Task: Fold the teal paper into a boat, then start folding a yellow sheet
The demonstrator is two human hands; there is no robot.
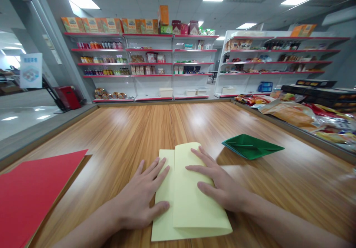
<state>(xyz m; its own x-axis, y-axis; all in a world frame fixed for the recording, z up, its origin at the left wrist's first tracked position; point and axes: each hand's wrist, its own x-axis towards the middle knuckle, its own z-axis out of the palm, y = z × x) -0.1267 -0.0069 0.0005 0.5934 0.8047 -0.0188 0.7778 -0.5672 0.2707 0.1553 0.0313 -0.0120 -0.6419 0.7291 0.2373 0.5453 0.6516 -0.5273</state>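
Yellow paper (191, 199): folded sheet, flat on the wooden table (133, 136), directly under both hands.
Left hand (141, 198): palm down, fingers (157, 170) spread apart and straight, tips on the paper's left edge, thumb pressing the lower left part.
Right hand (219, 183): flat on the folded upper layer, fingers (198, 170) apart, gripping nothing.
Green folded paper (250, 146): on the table, right of the hands, apart from them.
Red sheet (30, 192): far left, untouched.
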